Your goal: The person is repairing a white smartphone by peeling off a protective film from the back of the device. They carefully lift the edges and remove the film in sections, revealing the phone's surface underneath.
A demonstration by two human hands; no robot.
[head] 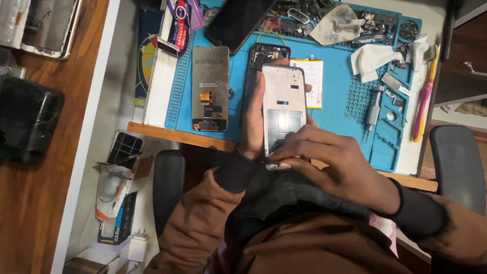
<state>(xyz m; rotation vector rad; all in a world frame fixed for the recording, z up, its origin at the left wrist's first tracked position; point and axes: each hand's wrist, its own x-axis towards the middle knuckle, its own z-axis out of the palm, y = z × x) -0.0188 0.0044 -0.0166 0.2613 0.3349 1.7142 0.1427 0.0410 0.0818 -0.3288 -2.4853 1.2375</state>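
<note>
A phone middle frame [283,104], silver-white with a dark rim, is held upright over my lap at the bench's near edge. My left hand [252,117] grips its left side from behind, fingers wrapped along the edge. My right hand [329,162] pinches its lower end, fingertips on the bottom corner. On the blue work mat [335,109] behind lie a detached screen panel [210,89] face down with an orange flex cable, a dark phone back housing [259,56] and a white battery [313,76].
A grey electric screwdriver [374,109], pink-and-yellow tool [423,104], crumpled wipes [373,58] and small parts lie on the mat's right and far side. A black phone [236,20] lies at the top. Chair armrests [459,162] flank me. A wooden surface [40,203] is left.
</note>
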